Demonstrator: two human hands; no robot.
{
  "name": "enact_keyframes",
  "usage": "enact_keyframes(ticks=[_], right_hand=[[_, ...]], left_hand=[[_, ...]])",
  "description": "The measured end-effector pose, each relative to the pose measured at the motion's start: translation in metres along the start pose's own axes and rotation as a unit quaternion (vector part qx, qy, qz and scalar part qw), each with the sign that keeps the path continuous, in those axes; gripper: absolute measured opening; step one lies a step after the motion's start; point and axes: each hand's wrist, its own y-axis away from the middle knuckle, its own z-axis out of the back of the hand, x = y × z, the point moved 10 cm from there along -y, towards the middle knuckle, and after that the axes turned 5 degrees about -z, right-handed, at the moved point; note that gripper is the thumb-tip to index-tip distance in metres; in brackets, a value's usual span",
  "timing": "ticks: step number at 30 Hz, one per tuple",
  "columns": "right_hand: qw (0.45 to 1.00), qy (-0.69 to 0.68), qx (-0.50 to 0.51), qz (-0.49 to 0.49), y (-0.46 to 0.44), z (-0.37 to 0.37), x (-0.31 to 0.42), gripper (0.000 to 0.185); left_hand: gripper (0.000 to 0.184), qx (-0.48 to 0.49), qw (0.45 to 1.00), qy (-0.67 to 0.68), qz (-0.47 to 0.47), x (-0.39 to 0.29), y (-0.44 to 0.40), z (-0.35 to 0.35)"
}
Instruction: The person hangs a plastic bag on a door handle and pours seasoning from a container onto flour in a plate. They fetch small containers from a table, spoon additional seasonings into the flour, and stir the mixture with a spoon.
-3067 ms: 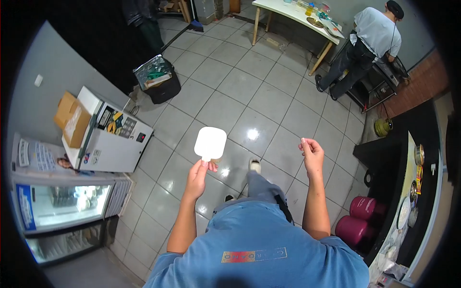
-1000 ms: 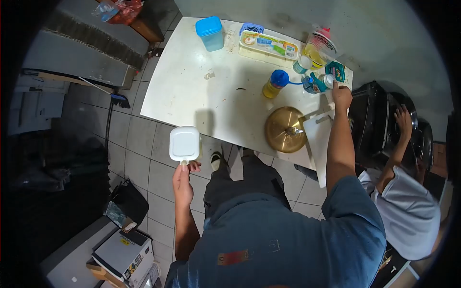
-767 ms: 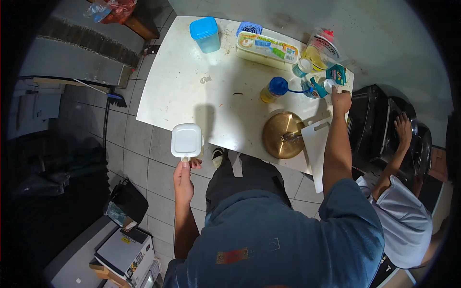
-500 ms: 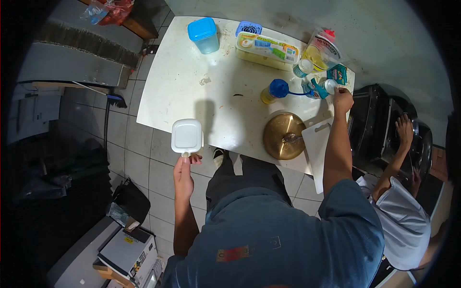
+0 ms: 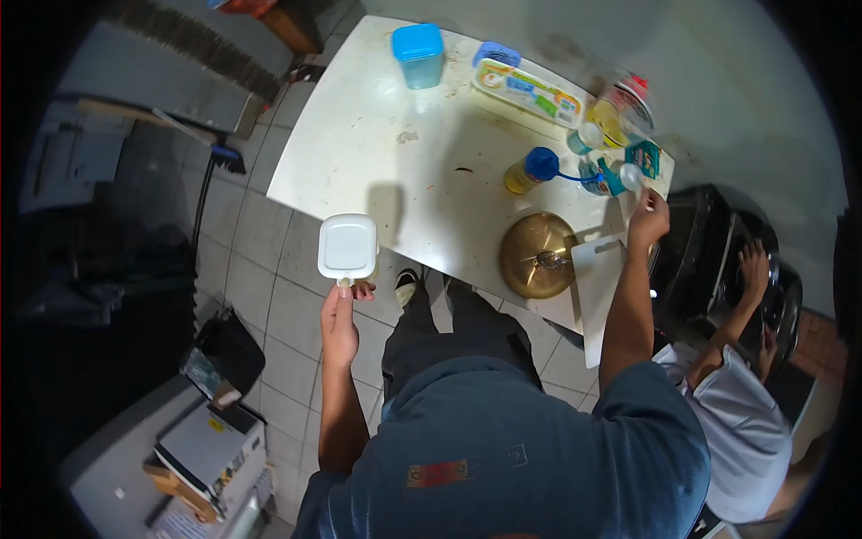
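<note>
My left hand (image 5: 338,325) grips the short handle of a square container with a white lid (image 5: 348,246), held level just off the table's front edge. Over at the table's right end, my right hand (image 5: 650,218) has its fingers closed at the edge of a small round white lid (image 5: 631,177); what lies beneath the lid is mostly hidden. Close by are a teal-capped bottle (image 5: 611,179), a teal packet (image 5: 643,159) and a small white-lidded tub (image 5: 585,137). A yellow container with a blue lid (image 5: 540,163) stands to their left.
On the white table (image 5: 359,135) are a blue-lidded box (image 5: 419,56), a seasoning box (image 5: 528,92), an oil pouch (image 5: 615,112), a round gold-coloured pot lid (image 5: 532,256) and a white cutting board (image 5: 599,296). A co-worker's hand (image 5: 754,268) is by the black stove at right.
The head view has shifted and turned a little, so the table sits differently in the frame. Both hands keep nearly the same places relative to the things they touch.
</note>
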Motion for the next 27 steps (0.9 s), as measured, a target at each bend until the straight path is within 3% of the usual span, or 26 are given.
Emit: enact_keyframes(ticks=[2,4,7,11,12,17,21,27], right_hand=[[0.987,0.005,-0.108,-0.121,0.006,0.034,-0.011,0.014],[0.965,-0.114,-0.181,-0.154,0.013,0.058,0.0,0.02],[0.911,-0.335,-0.128,-0.203,0.02,0.066,0.043,0.03],[0.906,-0.399,-0.033,-0.136,0.057,0.094,0.15,0.024],[0.893,-0.434,0.035,-0.113,0.078,0.09,0.188,0.023],[0.796,-0.542,0.269,-0.029,0.271,0.13,0.36,0.019],[0.718,-0.566,0.404,0.018,0.477,0.229,0.46,0.017],[0.508,-0.578,0.632,0.093,0.797,0.413,0.554,0.015]], left_hand=[[0.034,-0.029,1.0,0.006,-0.004,-0.006,0.024,0.014],[0.034,-0.042,0.999,0.01,0.001,-0.014,0.05,0.023],[0.034,-0.075,0.996,0.039,-0.031,-0.025,0.097,0.049],[0.036,-0.118,0.99,0.053,-0.058,-0.042,0.181,0.085],[0.037,-0.146,0.985,0.062,-0.061,-0.043,0.219,0.101],[0.039,-0.255,0.962,0.027,-0.098,-0.041,0.446,0.192],[0.044,-0.405,0.912,0.008,-0.06,-0.026,0.681,0.241],[0.044,-0.611,0.788,-0.019,-0.073,-0.028,0.998,0.257]])
